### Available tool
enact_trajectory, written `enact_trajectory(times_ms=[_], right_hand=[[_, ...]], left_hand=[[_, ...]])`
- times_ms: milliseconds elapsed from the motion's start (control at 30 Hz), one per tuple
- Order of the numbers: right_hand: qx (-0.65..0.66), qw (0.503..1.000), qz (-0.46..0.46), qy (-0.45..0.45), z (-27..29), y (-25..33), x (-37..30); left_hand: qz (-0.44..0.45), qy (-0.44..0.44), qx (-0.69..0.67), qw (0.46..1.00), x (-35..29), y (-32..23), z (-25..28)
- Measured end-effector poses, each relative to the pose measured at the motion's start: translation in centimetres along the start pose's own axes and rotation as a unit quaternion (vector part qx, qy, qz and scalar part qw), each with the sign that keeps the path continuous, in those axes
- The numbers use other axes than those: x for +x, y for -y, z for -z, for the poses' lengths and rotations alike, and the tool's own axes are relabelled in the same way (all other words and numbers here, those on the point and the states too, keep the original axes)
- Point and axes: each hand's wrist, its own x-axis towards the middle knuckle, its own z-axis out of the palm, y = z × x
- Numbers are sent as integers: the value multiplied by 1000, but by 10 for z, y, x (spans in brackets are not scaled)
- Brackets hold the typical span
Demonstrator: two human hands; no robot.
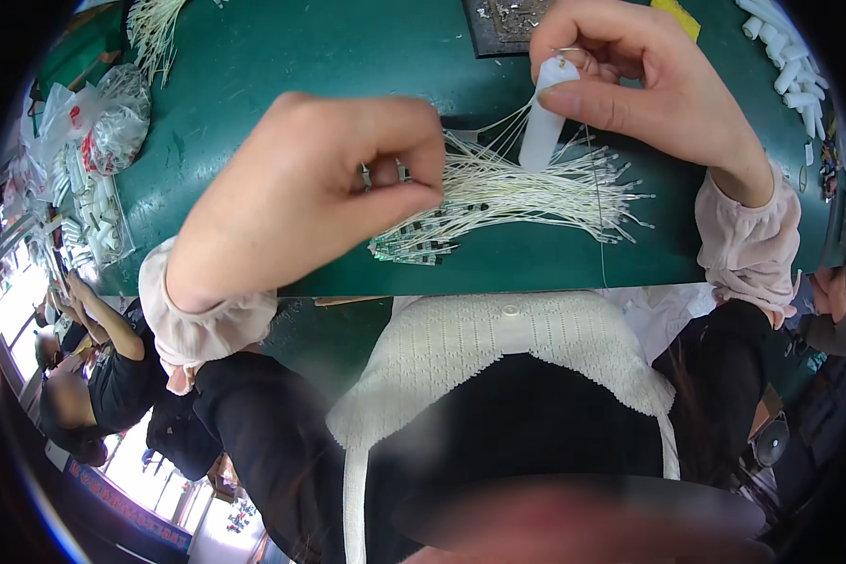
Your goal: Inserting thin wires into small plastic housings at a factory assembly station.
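My right hand (658,89) pinches a white plastic tube (539,136) between thumb and fingers near its upper end. Thin pale wires run beside the tube. Left of it, my left hand (320,179) is closed in a pinch; small green and metallic bits show between its fingers, but what the fingertips grip is hidden. Beneath both hands a bundle of thin cream-white wires (545,202) lies across the table, with small tips at its right end and green pieces at its left end. A fine dark thread (599,202) hangs over the bundle to the table edge.
The table (395,56) is green. White tubes (790,66) are heaped at the far right; a dark tray (503,28) and yellow item (677,17) sit behind. Plastic bags (113,117), more tubes (94,216) and wires (155,33) lie left. A person (108,376) is beyond.
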Motion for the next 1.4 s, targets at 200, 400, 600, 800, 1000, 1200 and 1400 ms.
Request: enact_trajectory(times_ms=[200,400,600,800,1000,1200,1400], right_hand=[[-62,998,4,23,3,9,0],[-37,999,3,26,4,2,0],[-11,994,-105,9,-2,38,20],[-51,783,-614,-81,-7,57,34],[-32,999,-38,-16,3,25,4],[20,786,-599,-152,-9,72,42],[-89,797,-585,-118,-10,70,40]], left_hand=[[-20,-5,60,998,11,3,8],[-87,-13,108,990,13,12,6],[-111,-74,22,991,32,8,12],[-8,-3,-87,996,60,-6,22],[43,14,-270,962,73,13,13],[-193,34,-344,918,99,69,-1],[74,60,-519,849,78,41,0]])
